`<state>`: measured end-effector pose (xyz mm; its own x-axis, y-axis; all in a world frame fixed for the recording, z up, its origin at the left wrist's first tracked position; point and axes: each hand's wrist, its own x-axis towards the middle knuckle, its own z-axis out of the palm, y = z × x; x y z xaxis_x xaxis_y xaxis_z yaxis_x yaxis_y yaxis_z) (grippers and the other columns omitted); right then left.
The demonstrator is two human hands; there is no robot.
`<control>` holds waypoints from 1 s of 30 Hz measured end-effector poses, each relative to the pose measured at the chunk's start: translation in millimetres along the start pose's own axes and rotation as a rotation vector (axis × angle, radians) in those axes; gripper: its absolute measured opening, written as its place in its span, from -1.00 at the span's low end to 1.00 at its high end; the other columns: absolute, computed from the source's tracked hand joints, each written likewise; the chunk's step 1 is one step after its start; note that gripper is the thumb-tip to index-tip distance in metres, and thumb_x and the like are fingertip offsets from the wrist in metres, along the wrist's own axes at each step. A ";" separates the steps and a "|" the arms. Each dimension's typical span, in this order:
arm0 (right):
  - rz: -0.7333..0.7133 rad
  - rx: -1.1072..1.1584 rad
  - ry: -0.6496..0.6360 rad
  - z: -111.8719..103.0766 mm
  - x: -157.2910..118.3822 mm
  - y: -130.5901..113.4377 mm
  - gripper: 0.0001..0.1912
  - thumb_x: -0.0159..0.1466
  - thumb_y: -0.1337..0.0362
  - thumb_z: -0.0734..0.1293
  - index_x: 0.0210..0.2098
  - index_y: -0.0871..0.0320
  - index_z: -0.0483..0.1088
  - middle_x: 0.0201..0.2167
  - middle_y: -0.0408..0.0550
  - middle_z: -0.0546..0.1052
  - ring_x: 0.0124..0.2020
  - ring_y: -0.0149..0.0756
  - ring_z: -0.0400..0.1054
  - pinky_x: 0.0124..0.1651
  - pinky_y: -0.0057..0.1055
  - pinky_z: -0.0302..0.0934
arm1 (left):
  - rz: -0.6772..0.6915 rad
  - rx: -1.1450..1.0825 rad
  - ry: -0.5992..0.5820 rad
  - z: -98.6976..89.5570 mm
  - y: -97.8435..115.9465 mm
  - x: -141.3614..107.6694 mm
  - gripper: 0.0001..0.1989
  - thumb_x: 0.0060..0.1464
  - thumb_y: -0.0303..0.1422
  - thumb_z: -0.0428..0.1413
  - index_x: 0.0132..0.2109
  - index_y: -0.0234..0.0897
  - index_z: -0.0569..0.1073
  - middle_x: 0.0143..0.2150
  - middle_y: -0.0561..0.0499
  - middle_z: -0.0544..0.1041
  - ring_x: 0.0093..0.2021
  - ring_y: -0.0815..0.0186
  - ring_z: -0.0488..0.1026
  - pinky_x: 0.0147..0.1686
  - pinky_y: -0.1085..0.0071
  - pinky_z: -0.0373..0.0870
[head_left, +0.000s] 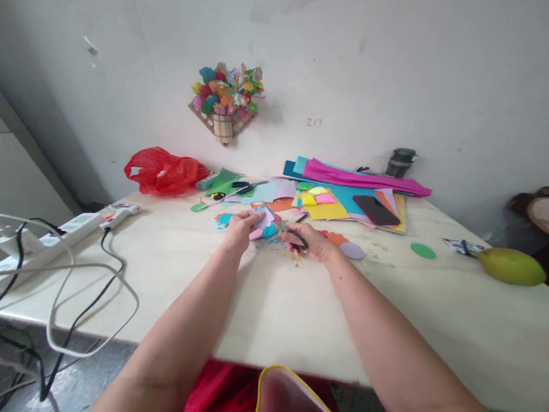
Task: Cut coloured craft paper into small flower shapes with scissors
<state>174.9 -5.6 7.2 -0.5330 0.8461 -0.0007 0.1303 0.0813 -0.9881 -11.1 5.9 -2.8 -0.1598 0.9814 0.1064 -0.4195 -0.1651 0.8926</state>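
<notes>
Lavender paper (266,218), clamped in the fingers of the left hand (241,226) above the table (282,313), should be light and crease easily (so pinch it by an edge), while the fingers of the right hand (317,242) curl around black-handled scissors (303,241).

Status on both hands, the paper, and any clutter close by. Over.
Left hand pinching lilac paper. Right hand holding scissors. Paper scraps scattered close by; lilac oval beside right hand.
</notes>
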 end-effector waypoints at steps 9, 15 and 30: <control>-0.008 0.039 0.010 1.4 1.7 -0.2 -0.69 0.07 0.13 0.43 -0.55 0.18 0.27 -0.73 -0.23 0.35 -0.76 -0.54 0.13 -0.71 -0.57 -0.03 | 0.012 0.003 0.006 1.7 -1.5 -1.1 -0.65 -0.48 -0.32 0.40 -0.57 -0.33 0.38 -0.64 0.09 0.38 -0.62 0.45 0.30 -0.60 0.51 0.22; -0.047 0.060 -0.001 -0.3 6.0 7.2 -0.64 0.03 0.06 0.45 -0.49 0.19 0.29 -0.70 -0.23 0.37 -0.74 -0.54 0.16 -0.72 -0.58 -0.09 | 0.016 -0.029 0.026 6.0 -0.9 -3.5 -0.65 -0.50 -0.33 0.39 -0.59 -0.31 0.36 -0.67 0.14 0.33 -0.66 0.48 0.25 -0.63 0.51 0.18; -0.054 0.206 0.121 16.1 8.2 6.1 -0.62 0.07 0.01 0.45 -0.44 0.18 0.31 -0.64 -0.22 0.38 -0.70 -0.53 0.18 -0.71 -0.58 -0.05 | 0.172 0.032 0.239 21.7 -15.6 -8.6 -0.64 -0.34 -0.19 0.34 -0.57 -0.28 0.33 -0.66 0.17 0.25 -0.61 0.48 0.20 -0.59 0.49 0.08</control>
<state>157.8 -6.7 -1.3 -0.4293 0.9012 0.0590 -0.0757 0.0292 -0.9967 16.2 2.2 -8.2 -0.4335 0.8878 0.1545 -0.3402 -0.3199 0.8843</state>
